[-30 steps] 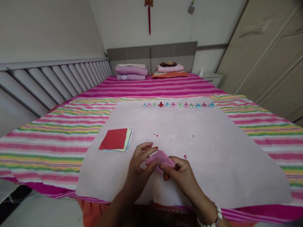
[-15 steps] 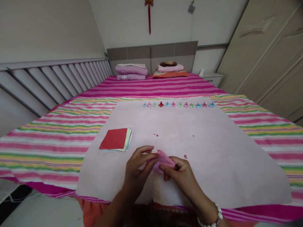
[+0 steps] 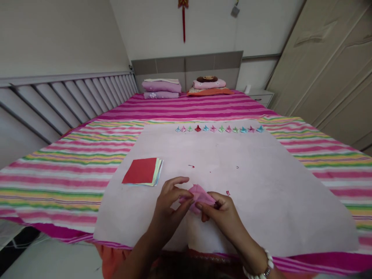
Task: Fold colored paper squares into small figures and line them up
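Observation:
Both my hands pinch one small pink folded paper (image 3: 199, 195) just above a pale pink sheet (image 3: 261, 186) spread on the bed. My left hand (image 3: 170, 205) grips its left side with thumb and fingers closed. Its right side is held by my right hand (image 3: 222, 213), which wears a white bead bracelet at the wrist. A stack of square papers (image 3: 142, 171) with a red one on top lies to the left of my hands. A row of several small folded paper shapes (image 3: 219, 128) in mixed colours lines the sheet's far edge.
The bed carries a striped pink, green and yellow cover (image 3: 72, 162). Folded bedding and pillows (image 3: 161, 89) sit at the headboard. A slatted rail (image 3: 58, 104) runs along the left, a wardrobe (image 3: 328, 66) stands at the right. Tiny paper scraps (image 3: 227, 192) lie near my hands.
My left fingers have closed down onto the pink paper, and the paper has been turned and pressed a little between both hands. The hands stay in the same place.

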The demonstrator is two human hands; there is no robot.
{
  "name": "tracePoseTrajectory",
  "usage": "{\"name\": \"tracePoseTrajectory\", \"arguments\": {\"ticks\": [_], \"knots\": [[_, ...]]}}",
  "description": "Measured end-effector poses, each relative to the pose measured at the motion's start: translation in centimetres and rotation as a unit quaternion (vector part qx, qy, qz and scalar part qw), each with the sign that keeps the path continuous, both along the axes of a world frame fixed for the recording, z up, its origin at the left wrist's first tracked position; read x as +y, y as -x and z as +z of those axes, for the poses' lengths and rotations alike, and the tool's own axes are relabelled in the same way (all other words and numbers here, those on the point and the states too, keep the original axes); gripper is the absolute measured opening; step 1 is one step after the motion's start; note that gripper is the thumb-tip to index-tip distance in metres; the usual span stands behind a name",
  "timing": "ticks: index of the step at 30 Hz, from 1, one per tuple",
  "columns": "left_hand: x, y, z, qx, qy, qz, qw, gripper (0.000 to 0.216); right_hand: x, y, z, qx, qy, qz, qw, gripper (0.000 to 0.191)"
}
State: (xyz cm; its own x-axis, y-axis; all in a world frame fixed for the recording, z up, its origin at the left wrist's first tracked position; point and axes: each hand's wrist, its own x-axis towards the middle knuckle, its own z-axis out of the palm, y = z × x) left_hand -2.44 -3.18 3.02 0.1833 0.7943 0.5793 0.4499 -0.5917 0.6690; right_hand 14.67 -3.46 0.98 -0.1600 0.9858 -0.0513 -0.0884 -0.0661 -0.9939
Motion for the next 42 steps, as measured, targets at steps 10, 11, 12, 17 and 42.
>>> {"name": "tracePoseTrajectory", "arguments": {"ticks": [10,11,12,17,42], "knots": [[0.0,0.0,0.2,0.085,-0.105,0.007,0.991,0.013,0.1,-0.1,0.2,-0.002,-0.002,0.000,1.000,0.028],[0.0,0.0,0.1,0.089,-0.109,0.008,0.990,0.013,0.1,0.0,0.2,-0.004,-0.002,0.000,1.000,0.029],[0.0,0.1,0.1,0.095,-0.112,0.010,0.989,0.013,0.1,0.0,0.3,-0.006,-0.001,0.000,1.000,0.029],[0.0,0.4,-0.3,0.132,-0.135,0.020,0.982,0.014,0.2,0.0,0.2,-0.003,0.003,-0.002,1.000,0.030],[-0.1,0.1,-0.7,-0.187,0.291,-0.087,0.934,0.015,0.0,-0.2,-0.3,0.049,0.018,0.029,0.998,0.017]]}}
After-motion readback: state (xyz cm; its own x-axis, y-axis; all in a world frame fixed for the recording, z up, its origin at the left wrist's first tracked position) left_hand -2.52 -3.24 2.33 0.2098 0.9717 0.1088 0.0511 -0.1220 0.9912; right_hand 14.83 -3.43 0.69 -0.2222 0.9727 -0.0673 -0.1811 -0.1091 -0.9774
